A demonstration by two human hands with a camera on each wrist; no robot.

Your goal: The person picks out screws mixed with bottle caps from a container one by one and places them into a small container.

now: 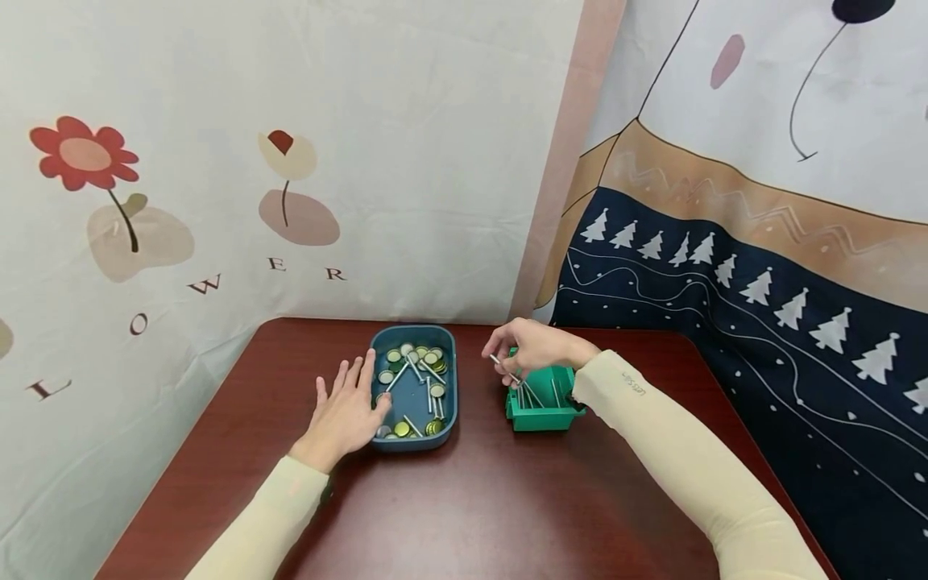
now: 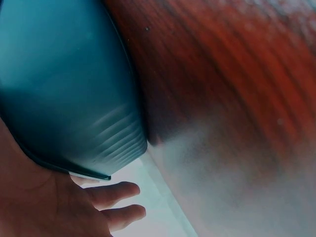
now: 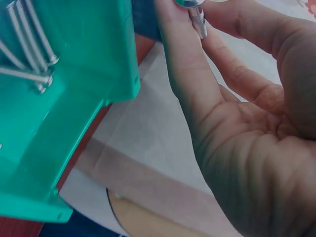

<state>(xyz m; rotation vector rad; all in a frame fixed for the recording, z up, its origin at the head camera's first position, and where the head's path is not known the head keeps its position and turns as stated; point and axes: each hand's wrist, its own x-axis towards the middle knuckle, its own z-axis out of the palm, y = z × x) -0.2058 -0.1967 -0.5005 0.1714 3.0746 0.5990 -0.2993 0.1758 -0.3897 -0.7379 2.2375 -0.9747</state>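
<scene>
My right hand point(image 1: 532, 345) pinches a silver bolt point(image 1: 505, 369) between thumb and fingers, above the left side of a green bin point(image 1: 544, 420). In the right wrist view, the metal end of the bolt point(image 3: 198, 22) shows between the fingertips. Several similar bolts point(image 3: 30, 39) lie in the bin. At the left side of a blue tray point(image 1: 455, 387), my left hand point(image 1: 346, 415) rests with fingers spread and straight, its thumb over the rim. Inside the tray are loose bolts point(image 1: 397, 377) mixed with gold and silver round caps point(image 1: 401, 429).
Both containers stand on a dark red-brown table point(image 1: 464, 515), a short gap apart. Behind the table's far edge hangs a pale cloth point(image 1: 420, 161) with printed flowers. A dark blue cloth with white trees point(image 1: 725, 322) hangs along the right side.
</scene>
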